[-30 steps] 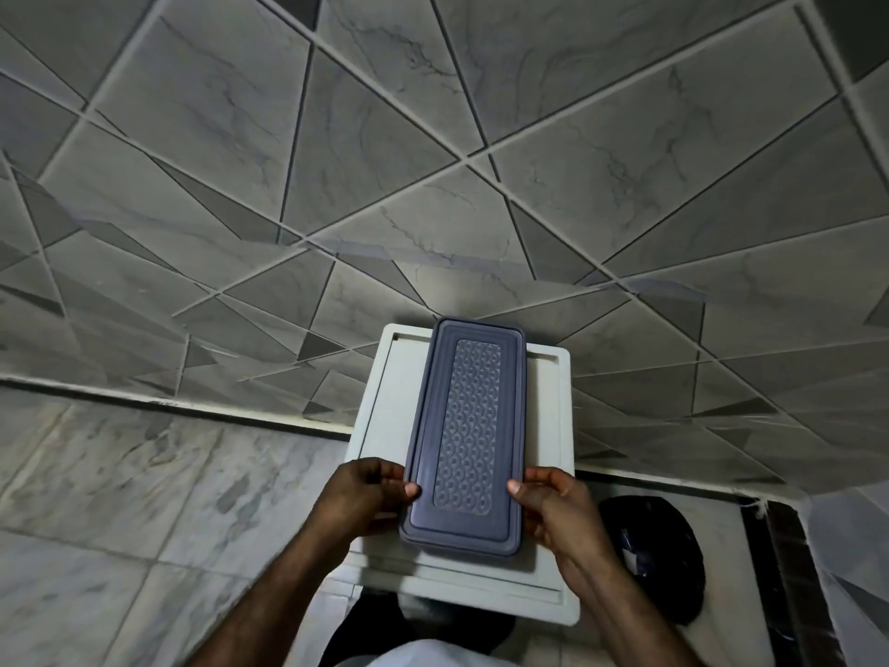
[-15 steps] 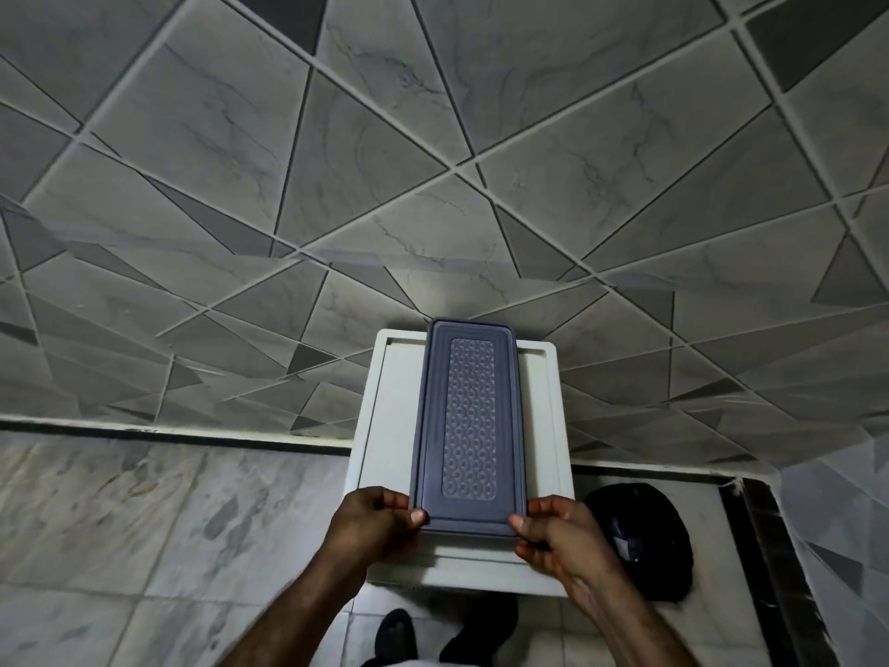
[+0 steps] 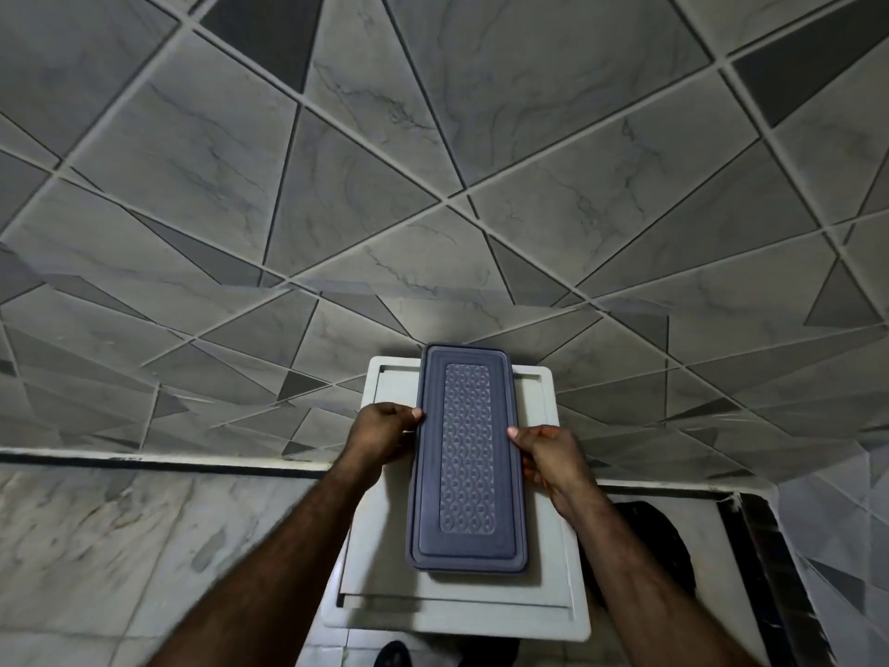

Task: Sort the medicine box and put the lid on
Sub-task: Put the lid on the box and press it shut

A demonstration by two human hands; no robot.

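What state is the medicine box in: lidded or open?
Lidded. The grey-blue lid lies flat over the whole top, no contents showing; the left hand and right hand grip its long edges.

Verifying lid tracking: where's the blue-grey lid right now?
Head view, centre: the blue-grey lid lies lengthwise over the white table, far end toward the tiled wall. The left hand and the right hand grip its long edges.

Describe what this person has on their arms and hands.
Nothing is worn. The left hand and right hand are bare: no gloves, rings or watch showing. The left forearm and right forearm are uncovered down to the picture's edge, with no sleeve in view.
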